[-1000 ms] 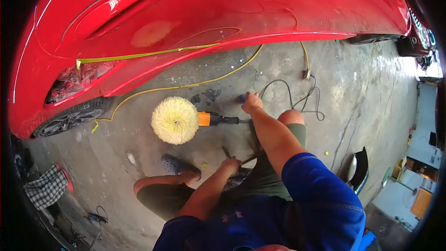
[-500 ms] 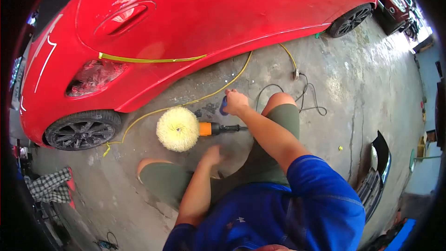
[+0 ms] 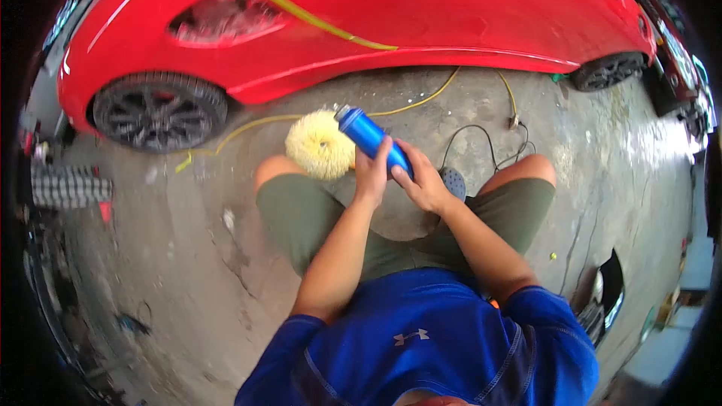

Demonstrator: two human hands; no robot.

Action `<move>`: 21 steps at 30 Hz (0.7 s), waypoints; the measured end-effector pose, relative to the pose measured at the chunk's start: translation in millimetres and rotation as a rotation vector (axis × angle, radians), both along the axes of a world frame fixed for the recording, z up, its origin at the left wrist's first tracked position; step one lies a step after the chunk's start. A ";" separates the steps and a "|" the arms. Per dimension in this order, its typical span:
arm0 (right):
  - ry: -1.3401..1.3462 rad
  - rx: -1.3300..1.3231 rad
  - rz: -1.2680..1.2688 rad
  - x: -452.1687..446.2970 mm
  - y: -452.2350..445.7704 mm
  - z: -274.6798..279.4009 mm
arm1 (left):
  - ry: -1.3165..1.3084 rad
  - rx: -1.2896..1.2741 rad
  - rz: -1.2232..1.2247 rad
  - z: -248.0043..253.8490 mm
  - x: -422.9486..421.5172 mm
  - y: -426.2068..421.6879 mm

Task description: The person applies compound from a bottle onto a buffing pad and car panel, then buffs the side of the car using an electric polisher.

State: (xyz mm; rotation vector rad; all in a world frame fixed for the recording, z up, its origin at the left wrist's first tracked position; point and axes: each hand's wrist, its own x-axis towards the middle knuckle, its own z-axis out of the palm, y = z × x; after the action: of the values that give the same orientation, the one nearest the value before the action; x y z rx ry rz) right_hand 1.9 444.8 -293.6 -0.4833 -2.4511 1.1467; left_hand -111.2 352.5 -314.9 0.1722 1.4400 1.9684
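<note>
A blue bottle (image 3: 366,134) with a dark cap is tilted toward the upper left between both of my hands. My left hand (image 3: 374,173) wraps round its middle. My right hand (image 3: 425,179) grips the lower end. Just behind the bottle lies a round, cream-coloured fluffy pad (image 3: 316,144) on the floor; the rest of its orange and black power tool is mostly hidden by my hands and the bottle.
A red car (image 3: 466,7) with yellow-green tape (image 3: 316,21) on its side stands ahead. A yellow cord (image 3: 248,129) and a black cable (image 3: 481,129) lie on the floor. Checkered cloth (image 3: 71,189) is at left, a black car part (image 3: 613,282) at right.
The blue bottle has risen from the floor in my right hand and come in front of me. My left hand has moved up and taken hold of it too. My view has shifted.
</note>
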 end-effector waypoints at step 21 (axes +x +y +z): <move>-0.522 0.090 0.326 -79.5 33.2 43.2 | 0.636 -0.662 -0.084 -13.8 -162.9 -110.9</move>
State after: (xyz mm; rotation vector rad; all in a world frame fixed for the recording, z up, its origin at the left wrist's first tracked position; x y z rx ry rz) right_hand -77.6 478.0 -250.4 -0.4028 -3.1118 1.1327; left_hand -274.0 241.5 -328.7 0.5772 2.3628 1.3142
